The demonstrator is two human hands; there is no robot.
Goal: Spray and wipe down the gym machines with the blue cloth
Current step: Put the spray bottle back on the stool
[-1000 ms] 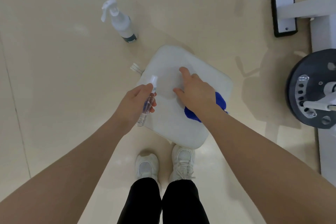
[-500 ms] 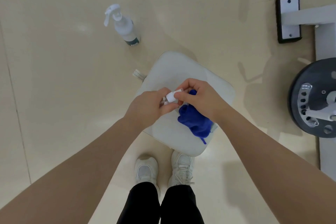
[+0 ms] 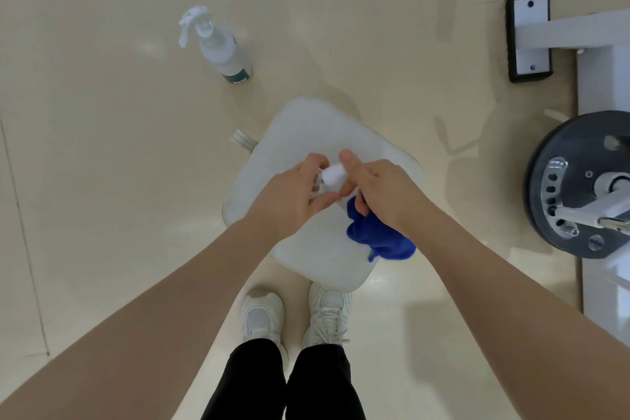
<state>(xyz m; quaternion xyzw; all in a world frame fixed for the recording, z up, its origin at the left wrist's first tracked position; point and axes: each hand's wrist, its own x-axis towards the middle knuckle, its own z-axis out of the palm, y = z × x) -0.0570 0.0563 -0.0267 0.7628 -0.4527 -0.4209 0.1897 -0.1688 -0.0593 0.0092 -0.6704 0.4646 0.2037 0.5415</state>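
Above the white seat pad (image 3: 306, 147): left hand (image 3: 289, 201) grasps small spray bottle (image 3: 332, 176), light, slippery; right hand (image 3: 385, 194) pinches its cap, bunching soft blue cloth (image 3: 378, 237).

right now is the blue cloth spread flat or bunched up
Bunched up. The blue cloth hangs in a crumpled wad from the right hand, over the white seat pad.

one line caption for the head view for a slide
Both hands work a small spray bottle's cap above white seat pad.
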